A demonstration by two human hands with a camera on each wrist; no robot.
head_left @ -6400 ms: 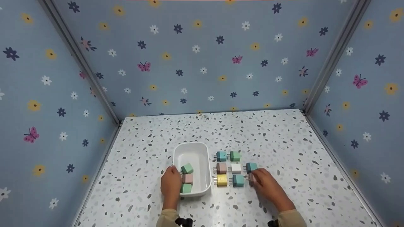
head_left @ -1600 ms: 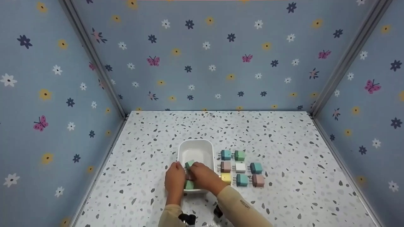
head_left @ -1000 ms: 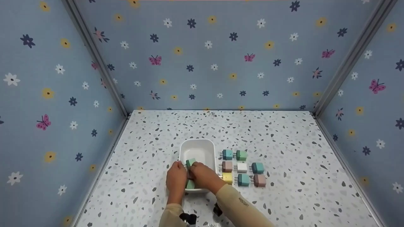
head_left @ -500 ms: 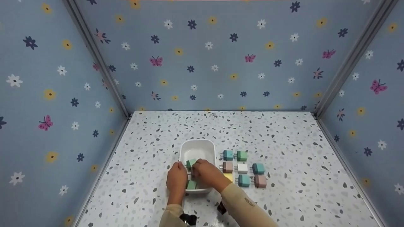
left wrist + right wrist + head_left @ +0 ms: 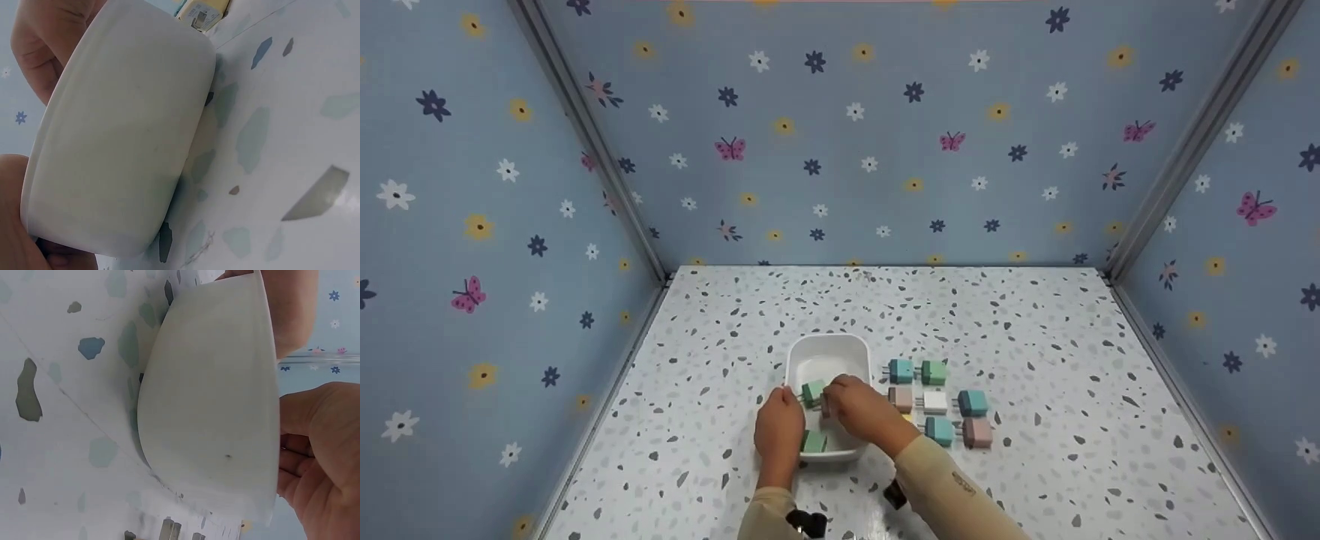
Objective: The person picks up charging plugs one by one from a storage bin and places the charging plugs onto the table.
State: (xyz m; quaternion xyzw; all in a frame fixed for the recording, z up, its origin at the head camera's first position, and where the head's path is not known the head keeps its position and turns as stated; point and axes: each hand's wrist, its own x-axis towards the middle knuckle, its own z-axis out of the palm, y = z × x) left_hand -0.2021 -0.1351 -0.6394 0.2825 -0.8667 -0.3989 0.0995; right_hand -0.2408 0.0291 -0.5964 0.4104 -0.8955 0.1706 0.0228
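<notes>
My left hand (image 5: 780, 424) grips the left wall of a white tub (image 5: 829, 343), its fingers curled over the rim. Reaching into the tub, my right hand (image 5: 864, 409) pinches a pink charger plug (image 5: 825, 407), partly hidden by the fingers. A green charger plug (image 5: 814, 392) lies just left of those fingertips, its prongs pointing left. Nearer the front, another green charger plug (image 5: 814, 441) lies on the tub floor. The left wrist view is mostly filled by the tub's outer wall (image 5: 124, 129); the right wrist view shows the tub (image 5: 214, 399) from its other side.
Several charger plugs stand in rows right of the tub, among them a teal one (image 5: 973, 403), a white one (image 5: 935, 401) and a pink one (image 5: 978, 433). My right wrist mostly covers a yellow plug (image 5: 908, 421). Flower-patterned walls enclose the speckled table (image 5: 720, 322).
My right hand has left the pink plug on the table for the tub. Over the last second it has drawn the tub's pink plug rightward, from between the green ones. My left hand stays put.
</notes>
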